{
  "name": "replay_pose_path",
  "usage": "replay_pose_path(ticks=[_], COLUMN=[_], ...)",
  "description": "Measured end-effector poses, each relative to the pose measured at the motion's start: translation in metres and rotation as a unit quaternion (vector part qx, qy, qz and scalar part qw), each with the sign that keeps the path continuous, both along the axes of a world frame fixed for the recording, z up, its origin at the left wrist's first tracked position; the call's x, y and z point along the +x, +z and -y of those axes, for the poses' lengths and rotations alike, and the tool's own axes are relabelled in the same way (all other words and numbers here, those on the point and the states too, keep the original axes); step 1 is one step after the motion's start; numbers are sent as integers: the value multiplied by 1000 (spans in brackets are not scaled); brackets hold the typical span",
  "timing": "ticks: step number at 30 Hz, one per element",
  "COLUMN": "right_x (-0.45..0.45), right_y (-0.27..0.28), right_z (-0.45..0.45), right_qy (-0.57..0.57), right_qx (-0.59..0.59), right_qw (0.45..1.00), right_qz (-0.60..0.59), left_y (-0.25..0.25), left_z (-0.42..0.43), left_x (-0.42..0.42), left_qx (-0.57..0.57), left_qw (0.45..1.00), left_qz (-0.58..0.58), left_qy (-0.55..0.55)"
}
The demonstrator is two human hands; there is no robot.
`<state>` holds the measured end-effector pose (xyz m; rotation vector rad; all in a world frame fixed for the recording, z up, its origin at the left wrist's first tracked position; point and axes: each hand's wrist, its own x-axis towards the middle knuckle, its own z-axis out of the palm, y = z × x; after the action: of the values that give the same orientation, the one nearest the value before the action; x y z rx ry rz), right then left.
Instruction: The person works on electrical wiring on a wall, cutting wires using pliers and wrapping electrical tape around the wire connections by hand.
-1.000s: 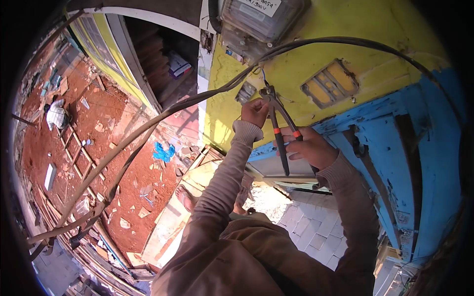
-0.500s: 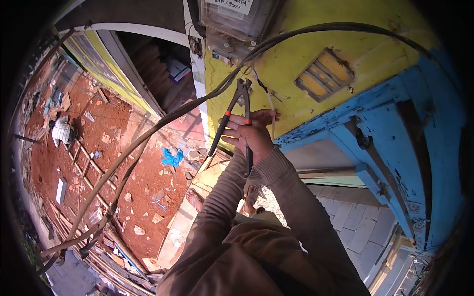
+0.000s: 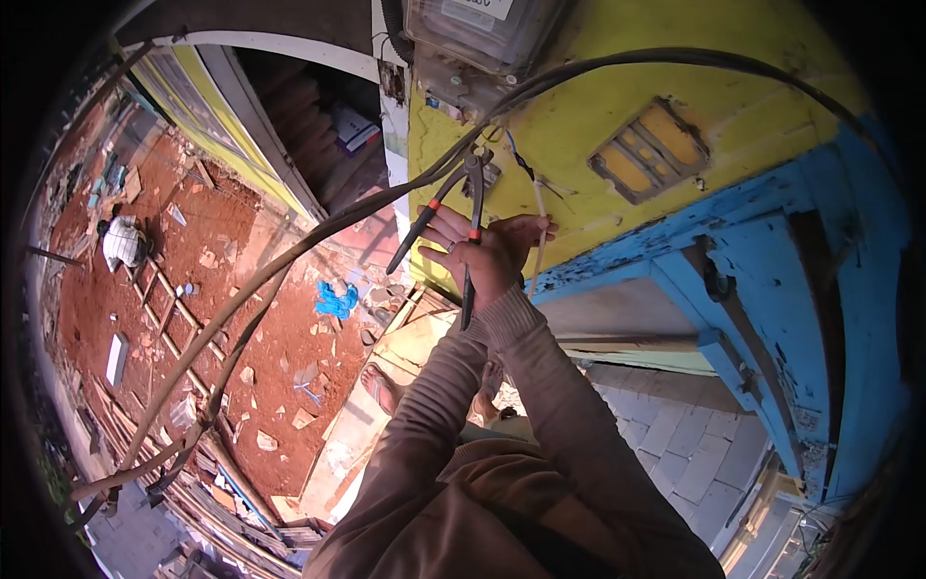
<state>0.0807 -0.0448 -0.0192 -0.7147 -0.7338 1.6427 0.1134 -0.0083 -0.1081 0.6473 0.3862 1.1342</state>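
My right hand [image 3: 490,265] holds a pair of pliers [image 3: 476,188] with black handles and orange bands. The handles stand spread, one in the palm, while several fingers reach out to the left. The jaws point up beside the thick dark cables [image 3: 439,174], close to the yellow wall; I cannot tell whether they touch anything. Partly hidden behind the right wrist, my left hand [image 3: 526,234] has its fingers closed around a thin pale cable [image 3: 540,198]. Dark and bare wire ends [image 3: 522,166] stick out above that cable.
A clear-covered meter box [image 3: 477,34] hangs on the yellow wall above, with a vent block [image 3: 649,151] to its right. Blue-painted wood [image 3: 762,299] borders the right side. Red ground at left holds rubble, a bamboo ladder [image 3: 174,314] and a crouching person [image 3: 123,241].
The pliers' handles have swung a little to the left in my right hand, with the jaws staying near the cables. My left hand stays at the pale cable. The view has shifted slightly.
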Motion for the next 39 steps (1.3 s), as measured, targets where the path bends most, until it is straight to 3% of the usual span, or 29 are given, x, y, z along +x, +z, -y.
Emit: replay_pose_path(ticks=[2, 6, 8, 11, 22, 29, 30, 31, 32, 34, 39], right_x=[0, -2, -2, 1, 16, 42, 48, 55, 62, 74, 95], right_y=[-1, 2, 4, 2, 28, 101, 108, 114, 120, 131, 143], right_z=[0, -3, -6, -8, 16, 39, 41, 40, 39, 35, 30], right_qy=[12, -12, -17, -31, -57, 11, 11, 29, 48, 64, 88], right_qx=[0, 2, 8, 9, -41, -139, -139, -160, -180, -187, -210], right_qw=[1000, 1000, 1000, 999, 998, 989, 989, 984, 979, 975, 946], right_qz=[10, 13, 12, -5, -3, 58, 57, 67, 77, 99, 231], left_y=[23, 9, -6, -11, 4, 9, 10, 9, 2, -2, 9], left_z=[4, 1, -1, 0, 18, 10, 4, -2, -12, -14, -21], left_x=[-2, 3, 3, -4, -42, -65, -68, -68, -66, -68, -120], left_qx=[-28, -24, -3, -8, -63, -126, -126, -73, 27, 60, 80], left_qw=[993, 992, 1000, 997, 982, 959, 967, 994, 972, 940, 894], left_qz=[-116, -127, 4, 73, 131, 205, 179, 68, -224, -289, -391], left_qy=[9, 9, -8, -40, -119, -152, -129, -49, 67, 170, 202])
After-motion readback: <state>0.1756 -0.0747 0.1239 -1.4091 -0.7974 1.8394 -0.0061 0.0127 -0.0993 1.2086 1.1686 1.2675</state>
